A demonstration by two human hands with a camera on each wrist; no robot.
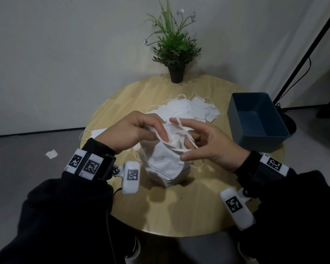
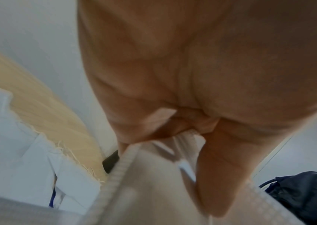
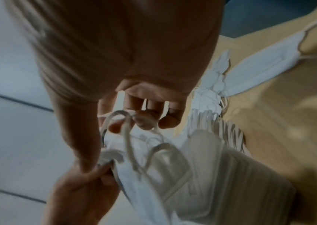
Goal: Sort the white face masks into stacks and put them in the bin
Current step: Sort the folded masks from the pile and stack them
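Note:
Over the middle of the round table (image 1: 160, 216), both hands hold one white mask (image 1: 164, 153). My left hand (image 1: 156, 130) pinches its upper edge, and the left wrist view shows the pinch of the left hand (image 2: 192, 130) on the mask (image 2: 153, 190). My right hand (image 1: 187, 140) has the mask's ear loop (image 1: 189, 138) hooked over its spread fingers. In the right wrist view the ear loop (image 3: 126, 118) lies across the curled fingertips of the right hand (image 3: 146, 121). A neat stack of masks (image 1: 170, 178) sits directly beneath. A loose pile of masks (image 1: 187, 109) lies farther back.
The blue bin (image 1: 255, 121) stands open at the table's right edge, with nothing seen inside. A potted plant (image 1: 176, 54) is at the far edge. One more mask (image 1: 99, 132) lies at the left rim. A white scrap (image 1: 51, 154) is on the floor.

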